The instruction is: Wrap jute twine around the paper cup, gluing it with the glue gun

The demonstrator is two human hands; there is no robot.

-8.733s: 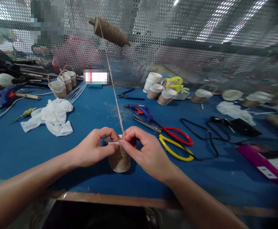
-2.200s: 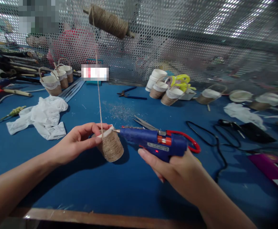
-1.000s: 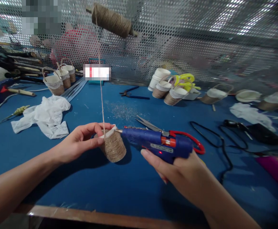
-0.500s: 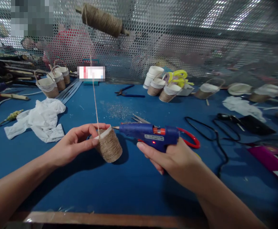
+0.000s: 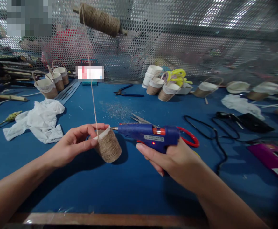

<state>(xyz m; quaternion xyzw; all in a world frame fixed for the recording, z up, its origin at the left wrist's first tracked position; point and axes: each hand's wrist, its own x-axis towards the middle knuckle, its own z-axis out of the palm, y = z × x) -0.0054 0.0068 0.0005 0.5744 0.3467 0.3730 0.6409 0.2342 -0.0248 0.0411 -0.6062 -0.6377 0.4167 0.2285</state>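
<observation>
My left hand (image 5: 75,141) grips a small twine-wrapped cup (image 5: 109,148) by its white rim, tilted above the blue table. From the cup a strand of twine (image 5: 93,98) runs up to a twine spool (image 5: 99,19) on a stick. My right hand (image 5: 167,157) is closed round the handle of a blue glue gun (image 5: 148,135) with a red light lit. The gun's metal nozzle points left and is at the cup's rim; whether it touches cannot be told. Scissors (image 5: 189,136) with red handles lie partly hidden behind the gun.
White cloth (image 5: 40,119) lies at the left. Pliers (image 5: 129,94) and small twine-wrapped baskets (image 5: 169,92) stand or lie toward the back, before a perforated metal screen (image 5: 139,57). A black cable (image 5: 216,143) and a purple object (image 5: 267,159) are at the right.
The whole view has shifted slightly. Both hands, the cup and the glue gun keep nearly the same positions relative to each other.
</observation>
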